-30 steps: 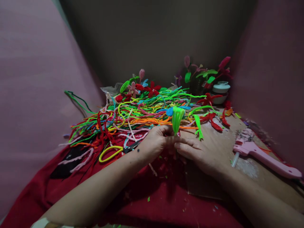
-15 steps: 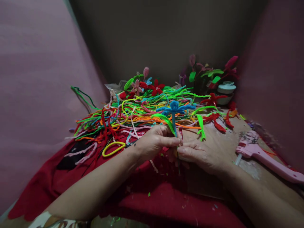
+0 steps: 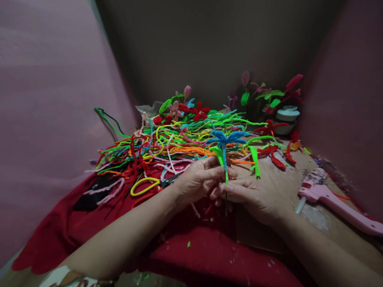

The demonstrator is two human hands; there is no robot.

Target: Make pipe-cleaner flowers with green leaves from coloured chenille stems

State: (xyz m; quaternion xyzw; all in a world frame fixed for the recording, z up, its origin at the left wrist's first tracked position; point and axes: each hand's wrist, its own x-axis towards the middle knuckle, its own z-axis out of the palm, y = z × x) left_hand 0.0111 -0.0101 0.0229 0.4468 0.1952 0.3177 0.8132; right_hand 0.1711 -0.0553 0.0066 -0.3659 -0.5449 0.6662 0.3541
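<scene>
A: Since the earlier frame, the green leaf (image 3: 218,154) has swung in close to the stem (image 3: 224,159), and the blue flower (image 3: 229,137) shows its petals more from the side.

B: Where does the flower stand from the left hand (image 3: 196,177) and the right hand (image 3: 259,195)?

A: Its petals are above both hands, and the stem goes down between them. The long axis is almost upright, with a dark wire (image 3: 226,207) pointing down at the bottom.

B: Which hand is nearer to the petals?

A: The left. It is closed narrowly on the stem, near the lower end of the leaf. The right pinches lower, where a green piece (image 3: 226,177) meets its fingertips. Whether this piece is the leaf's own tail, I cannot tell.

B: So the two hands hold one flower?

A: Yes, it seems so, though some fingers are hidden behind others.

B: And what lies around?

A: The scissors (image 3: 164,183) are just beyond the left wrist; the glue gun (image 3: 318,188) is well apart, to the right.
</scene>
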